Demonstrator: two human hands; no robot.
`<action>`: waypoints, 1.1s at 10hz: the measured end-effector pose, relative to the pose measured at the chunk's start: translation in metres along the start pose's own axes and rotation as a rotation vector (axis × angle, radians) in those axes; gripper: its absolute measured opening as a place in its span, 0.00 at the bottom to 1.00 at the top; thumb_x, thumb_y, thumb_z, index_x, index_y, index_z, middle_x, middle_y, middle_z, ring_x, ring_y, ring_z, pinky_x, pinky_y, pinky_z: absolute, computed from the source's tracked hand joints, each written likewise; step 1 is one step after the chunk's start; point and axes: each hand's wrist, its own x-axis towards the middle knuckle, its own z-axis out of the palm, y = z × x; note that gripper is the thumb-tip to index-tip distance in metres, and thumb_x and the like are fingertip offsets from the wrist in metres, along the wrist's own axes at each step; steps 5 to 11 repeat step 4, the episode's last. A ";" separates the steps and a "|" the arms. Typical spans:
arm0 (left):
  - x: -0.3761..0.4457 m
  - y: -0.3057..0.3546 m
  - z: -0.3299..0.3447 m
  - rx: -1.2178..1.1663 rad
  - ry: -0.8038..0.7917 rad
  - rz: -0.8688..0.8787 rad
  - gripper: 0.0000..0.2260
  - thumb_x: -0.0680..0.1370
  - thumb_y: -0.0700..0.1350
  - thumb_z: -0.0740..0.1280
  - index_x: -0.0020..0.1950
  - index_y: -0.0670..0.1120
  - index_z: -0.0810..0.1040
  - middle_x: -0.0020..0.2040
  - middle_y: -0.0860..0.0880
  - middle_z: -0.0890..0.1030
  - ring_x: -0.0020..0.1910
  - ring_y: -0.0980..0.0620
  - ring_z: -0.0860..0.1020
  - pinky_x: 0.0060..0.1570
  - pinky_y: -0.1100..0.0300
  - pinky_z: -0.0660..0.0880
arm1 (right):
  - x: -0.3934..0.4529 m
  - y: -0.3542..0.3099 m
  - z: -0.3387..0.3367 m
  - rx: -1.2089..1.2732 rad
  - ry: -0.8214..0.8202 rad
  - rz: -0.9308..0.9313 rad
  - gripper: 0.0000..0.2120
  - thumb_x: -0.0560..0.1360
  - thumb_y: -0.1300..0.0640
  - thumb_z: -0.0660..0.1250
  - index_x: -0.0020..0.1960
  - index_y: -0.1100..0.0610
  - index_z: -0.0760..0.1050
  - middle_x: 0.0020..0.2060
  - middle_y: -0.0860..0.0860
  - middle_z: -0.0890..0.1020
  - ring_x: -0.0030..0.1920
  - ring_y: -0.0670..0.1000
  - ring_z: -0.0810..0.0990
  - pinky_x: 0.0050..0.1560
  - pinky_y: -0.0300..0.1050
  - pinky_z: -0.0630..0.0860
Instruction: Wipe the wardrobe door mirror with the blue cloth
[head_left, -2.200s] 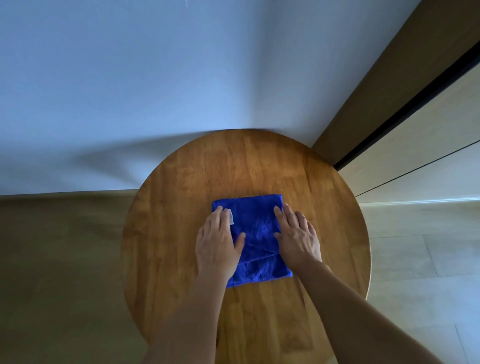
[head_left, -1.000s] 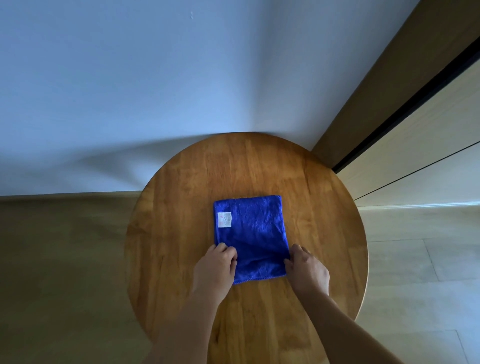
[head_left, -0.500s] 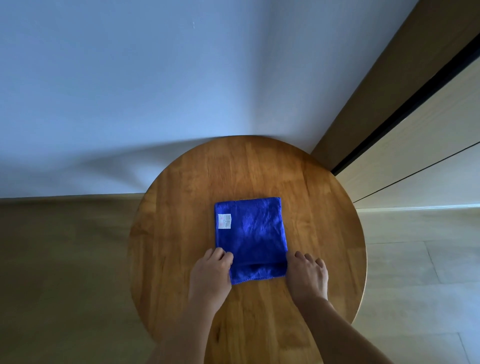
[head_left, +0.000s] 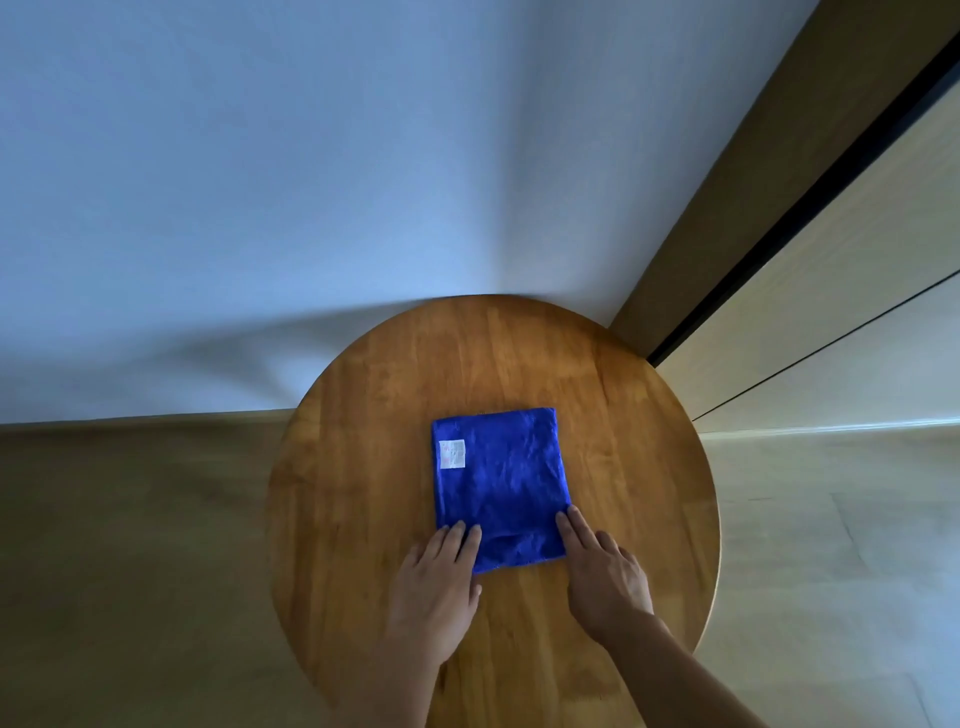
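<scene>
A blue cloth (head_left: 501, 480), folded into a rectangle with a small white label near its top left corner, lies flat on a round wooden table (head_left: 363, 467). My left hand (head_left: 436, 582) lies flat at the cloth's near left corner, fingertips on its edge. My right hand (head_left: 602, 566) rests flat at the near right corner, fingertips touching the cloth's right edge. Neither hand grips anything. A wardrobe door (head_left: 852, 228) with a dark gap stands at the right; no mirror surface can be made out.
A pale wall (head_left: 311, 182) rises behind the table. Wooden floor (head_left: 130, 545) spreads to the left and lighter floor (head_left: 831, 545) to the right. The table's far edge sits close to the wall and the wardrobe corner.
My hands slid from on top of the cloth down to its near corners, uncovering the white label. Since half a second ago both hands have flattened with fingers straight.
</scene>
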 end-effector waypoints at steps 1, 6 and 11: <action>-0.004 0.003 0.000 -0.004 -0.040 -0.018 0.29 0.81 0.56 0.53 0.76 0.54 0.41 0.78 0.51 0.48 0.76 0.51 0.48 0.71 0.52 0.54 | -0.004 -0.001 0.002 0.006 -0.001 0.011 0.31 0.81 0.59 0.52 0.78 0.50 0.39 0.78 0.47 0.43 0.74 0.51 0.57 0.72 0.47 0.60; -0.016 0.007 -0.036 -0.325 0.154 -0.320 0.26 0.81 0.57 0.52 0.76 0.52 0.50 0.76 0.50 0.57 0.73 0.52 0.59 0.69 0.55 0.61 | -0.023 0.004 -0.024 0.129 0.134 0.131 0.27 0.82 0.50 0.53 0.78 0.52 0.47 0.78 0.50 0.50 0.76 0.52 0.55 0.74 0.47 0.55; -0.016 0.007 -0.036 -0.325 0.154 -0.320 0.26 0.81 0.57 0.52 0.76 0.52 0.50 0.76 0.50 0.57 0.73 0.52 0.59 0.69 0.55 0.61 | -0.023 0.004 -0.024 0.129 0.134 0.131 0.27 0.82 0.50 0.53 0.78 0.52 0.47 0.78 0.50 0.50 0.76 0.52 0.55 0.74 0.47 0.55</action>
